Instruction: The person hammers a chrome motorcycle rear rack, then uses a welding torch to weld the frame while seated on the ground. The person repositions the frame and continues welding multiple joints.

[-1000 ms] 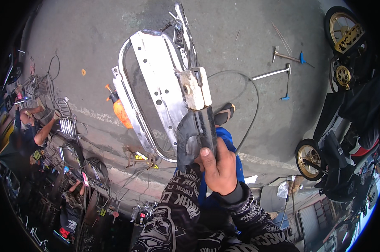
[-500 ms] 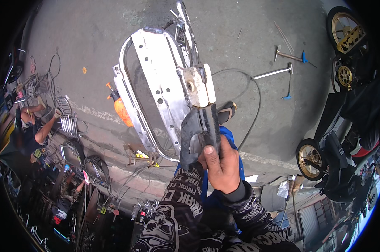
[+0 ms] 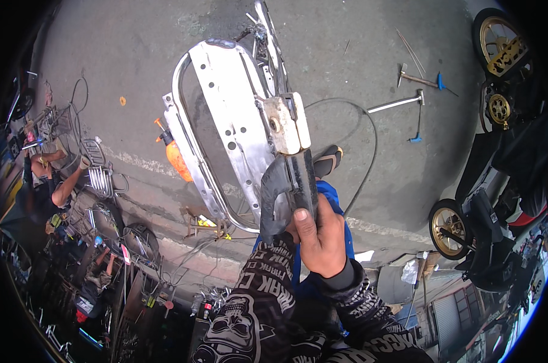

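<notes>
A tool with a black body and a worn cream-white head is held upright in front of me. My right hand is bare and closed round the lower end of the body, thumb lying along it. A dark glove covers my left hand, which wraps the body's left side; its fingers are partly hidden. Behind the tool's head stands a bright metal frame, a flat plate with round holes and a bent tube along its left. The head overlaps the plate's right edge; whether they touch, I cannot tell.
An orange bottle stands left of the frame. Right of me, a hammer and other hand tools lie on the concrete near a cable. Motorcycle parts with a gold wheel line the right. A co-worker sits far left.
My hands and the tool stay in almost the same place. At the lower left, another person's arm has shifted slightly.
</notes>
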`<state>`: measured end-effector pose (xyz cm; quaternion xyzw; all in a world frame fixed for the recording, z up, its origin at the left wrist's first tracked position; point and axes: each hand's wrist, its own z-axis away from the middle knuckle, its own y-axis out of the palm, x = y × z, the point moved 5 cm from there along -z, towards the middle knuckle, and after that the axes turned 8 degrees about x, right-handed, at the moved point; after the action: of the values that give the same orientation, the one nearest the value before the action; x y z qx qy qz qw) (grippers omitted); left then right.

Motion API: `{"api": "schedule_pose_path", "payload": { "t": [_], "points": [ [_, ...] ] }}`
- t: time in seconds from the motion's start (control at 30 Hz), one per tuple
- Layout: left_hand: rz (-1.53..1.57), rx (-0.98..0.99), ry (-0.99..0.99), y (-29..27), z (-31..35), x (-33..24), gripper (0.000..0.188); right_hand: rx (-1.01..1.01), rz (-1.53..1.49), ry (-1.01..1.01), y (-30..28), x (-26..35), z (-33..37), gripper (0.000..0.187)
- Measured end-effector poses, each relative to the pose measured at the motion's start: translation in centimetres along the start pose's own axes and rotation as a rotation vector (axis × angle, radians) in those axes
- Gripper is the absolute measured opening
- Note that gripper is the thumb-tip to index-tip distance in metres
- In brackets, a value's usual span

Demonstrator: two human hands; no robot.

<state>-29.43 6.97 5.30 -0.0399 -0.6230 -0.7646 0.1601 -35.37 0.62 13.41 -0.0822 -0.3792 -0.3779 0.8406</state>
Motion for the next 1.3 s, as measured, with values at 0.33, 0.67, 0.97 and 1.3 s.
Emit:
{"api": "schedule_pose_path", "payload": {
  "t": [0.33, 0.67, 0.97, 1.3],
  "points": [
    [0.013, 0.02, 0.006, 0.42, 0.04, -0.05, 0.048, -0.017, 0.007, -0.014, 0.08, -0.03, 0.05, 0.038],
    [0.034, 0.03, 0.002, 0.24, -0.21, 0.17, 0.048, -0.022, 0.003, -0.013, 0.16, 0.1, 0.03, 0.038],
    [0.044, 0.034, 0.002, 0.51, -0.2, 0.17, 0.049, -0.023, 0.014, -0.004, 0.01, -0.22, -0.06, 0.039],
    [0.046, 0.031, 0.005, 0.59, -0.41, -0.05, 0.049, -0.029, -0.015, -0.008, 0.08, -0.81, -0.11, 0.04]
  ]
}}
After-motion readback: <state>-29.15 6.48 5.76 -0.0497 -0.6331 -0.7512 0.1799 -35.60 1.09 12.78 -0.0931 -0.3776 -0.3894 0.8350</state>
